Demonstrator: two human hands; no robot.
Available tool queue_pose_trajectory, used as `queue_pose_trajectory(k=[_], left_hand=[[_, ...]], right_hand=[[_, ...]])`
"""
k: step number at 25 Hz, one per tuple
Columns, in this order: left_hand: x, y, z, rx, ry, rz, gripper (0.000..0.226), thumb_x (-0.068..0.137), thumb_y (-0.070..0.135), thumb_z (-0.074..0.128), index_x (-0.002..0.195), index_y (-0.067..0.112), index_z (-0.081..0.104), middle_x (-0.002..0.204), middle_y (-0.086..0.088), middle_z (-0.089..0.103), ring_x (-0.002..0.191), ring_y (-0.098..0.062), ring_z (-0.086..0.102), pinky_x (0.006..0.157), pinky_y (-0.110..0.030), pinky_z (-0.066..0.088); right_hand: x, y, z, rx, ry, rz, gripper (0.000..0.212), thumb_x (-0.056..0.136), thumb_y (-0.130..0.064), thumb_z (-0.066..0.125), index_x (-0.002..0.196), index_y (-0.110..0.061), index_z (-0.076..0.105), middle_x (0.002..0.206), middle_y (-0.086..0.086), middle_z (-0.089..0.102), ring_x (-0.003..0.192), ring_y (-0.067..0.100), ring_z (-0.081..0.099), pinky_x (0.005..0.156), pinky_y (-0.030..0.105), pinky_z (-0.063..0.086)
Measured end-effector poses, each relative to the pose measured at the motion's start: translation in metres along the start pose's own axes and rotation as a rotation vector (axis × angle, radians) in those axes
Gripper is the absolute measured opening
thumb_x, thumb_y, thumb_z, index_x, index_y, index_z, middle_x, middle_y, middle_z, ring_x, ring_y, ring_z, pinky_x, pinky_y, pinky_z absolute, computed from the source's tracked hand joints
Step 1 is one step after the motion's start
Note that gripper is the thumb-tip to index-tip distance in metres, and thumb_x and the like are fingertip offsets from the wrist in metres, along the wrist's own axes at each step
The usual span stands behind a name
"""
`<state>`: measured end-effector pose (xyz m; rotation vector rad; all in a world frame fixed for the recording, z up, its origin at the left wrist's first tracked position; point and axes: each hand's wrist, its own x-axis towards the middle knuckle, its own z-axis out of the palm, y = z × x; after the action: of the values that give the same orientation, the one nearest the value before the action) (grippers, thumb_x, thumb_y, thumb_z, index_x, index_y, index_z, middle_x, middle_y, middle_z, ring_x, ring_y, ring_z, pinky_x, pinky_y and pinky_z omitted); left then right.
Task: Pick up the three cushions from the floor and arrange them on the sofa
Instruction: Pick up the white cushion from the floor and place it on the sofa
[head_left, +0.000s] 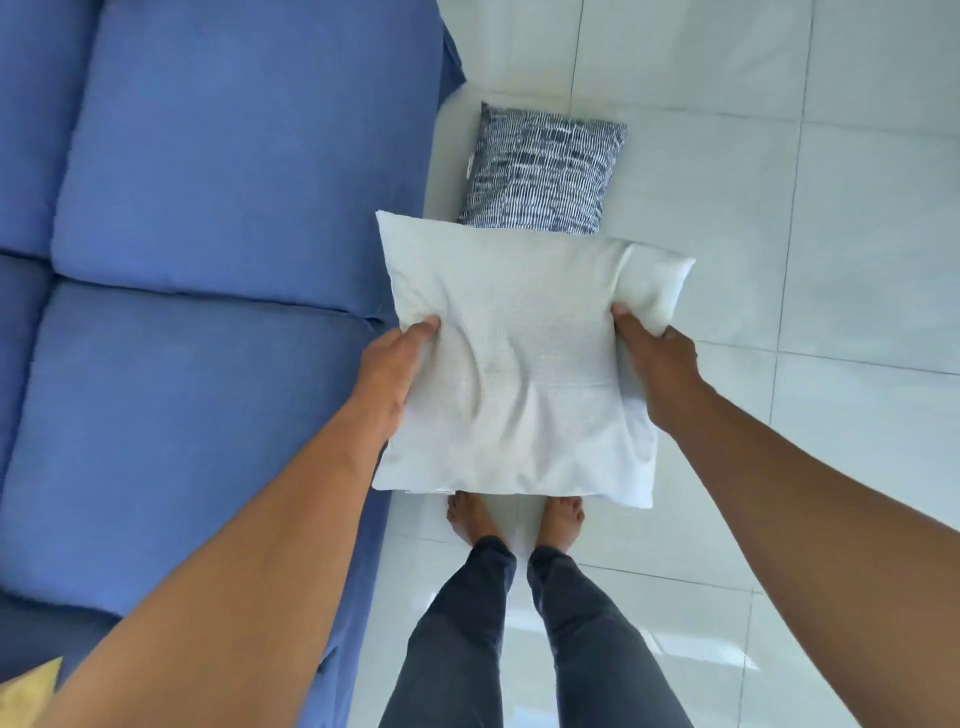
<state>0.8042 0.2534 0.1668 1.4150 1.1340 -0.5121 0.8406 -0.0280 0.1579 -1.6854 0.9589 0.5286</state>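
A white cushion (524, 364) hangs in the air above the floor, just right of the sofa's front edge. My left hand (389, 374) grips its left side and my right hand (657, 371) grips its right side. A blue-and-white patterned cushion (543, 169) lies flat on the white floor beyond it, partly hidden by the white one. The blue sofa (208, 260) fills the left of the view, its seat cushions bare. A yellow corner (31, 680) shows at the bottom left on the sofa; I cannot tell what it is.
White glossy floor tiles (831, 234) spread to the right. My bare feet (514, 519) and dark trousers stand on the tiles under the held cushion, close to the sofa's front.
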Motion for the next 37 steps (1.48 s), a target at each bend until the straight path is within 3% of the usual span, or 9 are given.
queue_pose_trajectory(k=[5, 11, 16, 23, 25, 28, 30, 35, 37], left_hand=[[-0.101, 0.044, -0.055, -0.114, 0.053, 0.104, 0.028, 0.089, 0.041, 0.075, 0.107, 0.02, 0.074, 0.115, -0.001, 0.078, 0.11, -0.024, 0.072, 0.1, -0.043, 0.056], [-0.171, 0.033, -0.139, -0.266, 0.193, 0.214, 0.036, 0.086, 0.044, 0.072, 0.111, 0.018, 0.069, 0.117, -0.002, 0.076, 0.111, -0.027, 0.071, 0.103, -0.052, 0.054], [-0.199, 0.001, -0.225, -0.46, 0.307, 0.255, 0.017, 0.095, 0.032, 0.069, 0.104, 0.017, 0.066, 0.106, 0.0, 0.075, 0.09, -0.019, 0.07, 0.071, -0.033, 0.054], [-0.195, -0.037, -0.364, -0.606, 0.485, 0.244, 0.031, 0.096, 0.037, 0.067, 0.1, 0.007, 0.061, 0.097, -0.006, 0.068, 0.077, -0.018, 0.061, 0.062, -0.03, 0.044], [-0.191, -0.051, -0.393, -0.655, 0.525, 0.211, 0.035, 0.095, 0.038, 0.068, 0.105, 0.004, 0.062, 0.104, -0.012, 0.071, 0.082, -0.021, 0.065, 0.068, -0.034, 0.049], [-0.184, -0.071, -0.435, -0.684, 0.61, 0.188, 0.034, 0.094, 0.039, 0.069, 0.112, 0.01, 0.064, 0.116, -0.008, 0.073, 0.104, -0.028, 0.071, 0.084, -0.043, 0.057], [-0.178, -0.081, -0.459, -0.687, 0.663, 0.192, 0.028, 0.094, 0.037, 0.069, 0.112, 0.016, 0.064, 0.114, -0.005, 0.072, 0.107, -0.026, 0.071, 0.086, -0.042, 0.058], [-0.166, -0.095, -0.501, -0.71, 0.777, 0.165, 0.027, 0.092, 0.036, 0.07, 0.116, 0.023, 0.066, 0.114, 0.001, 0.074, 0.106, -0.021, 0.071, 0.094, -0.046, 0.059], [-0.159, -0.101, -0.514, -0.695, 0.828, 0.134, 0.026, 0.089, 0.038, 0.071, 0.113, 0.027, 0.067, 0.112, 0.003, 0.076, 0.105, -0.02, 0.072, 0.096, -0.049, 0.059]], right_hand=[[-0.09, -0.064, -0.009, 0.009, -0.077, -0.152, 0.065, 0.078, -0.063, 0.077, 0.127, -0.02, 0.069, 0.118, -0.005, 0.07, 0.11, 0.022, 0.065, 0.095, 0.036, 0.052], [-0.161, -0.114, 0.032, -0.094, -0.251, -0.344, 0.039, 0.08, -0.059, 0.078, 0.104, -0.029, 0.071, 0.103, -0.014, 0.071, 0.107, 0.02, 0.068, 0.099, 0.04, 0.054], [-0.213, -0.142, 0.113, -0.217, -0.397, -0.519, 0.048, 0.078, -0.057, 0.08, 0.112, -0.025, 0.071, 0.109, -0.006, 0.074, 0.105, 0.019, 0.07, 0.093, 0.038, 0.056], [-0.292, -0.16, 0.27, -0.39, -0.616, -0.609, 0.042, 0.083, -0.05, 0.08, 0.112, -0.021, 0.072, 0.102, -0.009, 0.075, 0.097, 0.017, 0.071, 0.08, 0.033, 0.054], [-0.31, -0.161, 0.31, -0.467, -0.683, -0.615, 0.038, 0.083, -0.053, 0.079, 0.107, -0.025, 0.07, 0.101, -0.009, 0.075, 0.093, 0.017, 0.071, 0.077, 0.035, 0.054], [-0.334, -0.157, 0.371, -0.533, -0.781, -0.601, 0.038, 0.079, -0.055, 0.081, 0.105, -0.029, 0.07, 0.105, -0.008, 0.076, 0.098, 0.017, 0.072, 0.087, 0.041, 0.058], [-0.348, -0.157, 0.409, -0.568, -0.842, -0.619, 0.035, 0.08, -0.051, 0.082, 0.105, -0.029, 0.072, 0.105, -0.008, 0.078, 0.099, 0.017, 0.072, 0.091, 0.042, 0.058], [-0.376, -0.164, 0.492, -0.636, -0.987, -0.624, 0.017, 0.086, -0.028, 0.082, 0.1, -0.024, 0.072, 0.097, -0.008, 0.077, 0.089, 0.011, 0.071, 0.07, 0.027, 0.052], [-0.382, -0.162, 0.53, -0.691, -1.022, -0.627, 0.02, 0.084, -0.026, 0.083, 0.1, -0.022, 0.073, 0.098, -0.005, 0.078, 0.089, 0.016, 0.072, 0.072, 0.029, 0.053]])
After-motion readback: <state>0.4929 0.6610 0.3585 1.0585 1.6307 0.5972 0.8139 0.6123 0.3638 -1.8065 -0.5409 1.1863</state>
